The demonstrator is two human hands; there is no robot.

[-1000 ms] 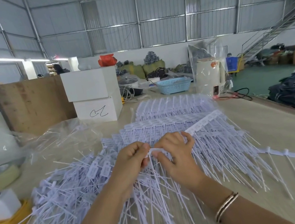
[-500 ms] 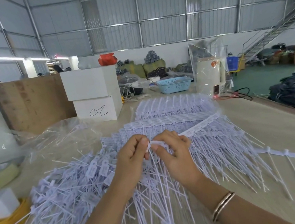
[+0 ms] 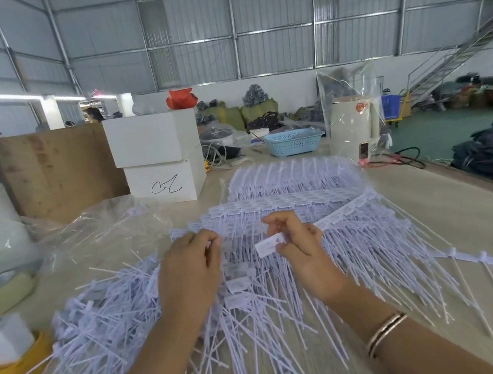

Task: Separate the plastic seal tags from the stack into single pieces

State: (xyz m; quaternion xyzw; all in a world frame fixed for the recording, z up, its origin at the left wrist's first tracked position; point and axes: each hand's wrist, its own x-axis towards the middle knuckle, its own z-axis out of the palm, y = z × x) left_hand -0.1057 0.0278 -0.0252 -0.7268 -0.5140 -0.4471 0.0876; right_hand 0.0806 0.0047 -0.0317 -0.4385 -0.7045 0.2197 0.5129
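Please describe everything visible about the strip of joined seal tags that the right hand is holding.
The strip of joined seal tags is pale white-lilac plastic: flat rectangular heads side by side, thin tails hanging toward the table. It runs from the right hand up and to the right, above the stack. The hand's grip pinches its near end, where faint print shows.

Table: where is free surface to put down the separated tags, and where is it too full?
Bare table lies right of the right hand, between the strips of tags and the table's right edge, apart from two joined tags. The loose tag pile and plastic bag crowd the left.
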